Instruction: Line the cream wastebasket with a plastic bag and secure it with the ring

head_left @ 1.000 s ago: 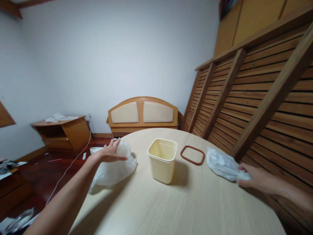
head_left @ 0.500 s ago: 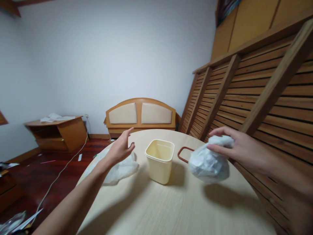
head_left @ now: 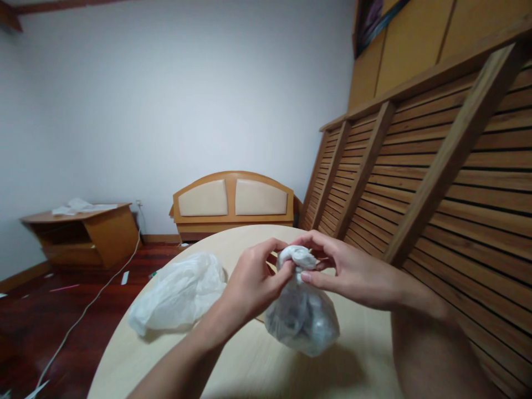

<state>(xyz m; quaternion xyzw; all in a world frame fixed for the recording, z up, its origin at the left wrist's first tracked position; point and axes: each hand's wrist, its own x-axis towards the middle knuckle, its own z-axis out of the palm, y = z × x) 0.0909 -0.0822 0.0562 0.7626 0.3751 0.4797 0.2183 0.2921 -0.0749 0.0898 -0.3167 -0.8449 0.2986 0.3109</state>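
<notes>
A small clear plastic bag (head_left: 302,320) with dark contents hangs above the round table (head_left: 257,366). Both hands grip its bunched top. My left hand (head_left: 252,282) pinches the bag's neck from the left, fingers closed. From the right, my right hand (head_left: 344,269) holds the twisted top with thumb and fingers closed. A second, larger translucent bag (head_left: 178,296) lies on the table to the left. The cream bin and the red ring are hidden behind my hands.
A slatted wooden panel (head_left: 436,183) leans close along the table's right side. A padded headboard (head_left: 233,202) stands against the far wall. On the left stands a low wooden cabinet (head_left: 83,233). A white cable (head_left: 78,316) runs over the dark floor.
My right hand lifted the small bag from the table's right and carried it to the centre. My left hand left the large bag and closed on the small bag's top.
</notes>
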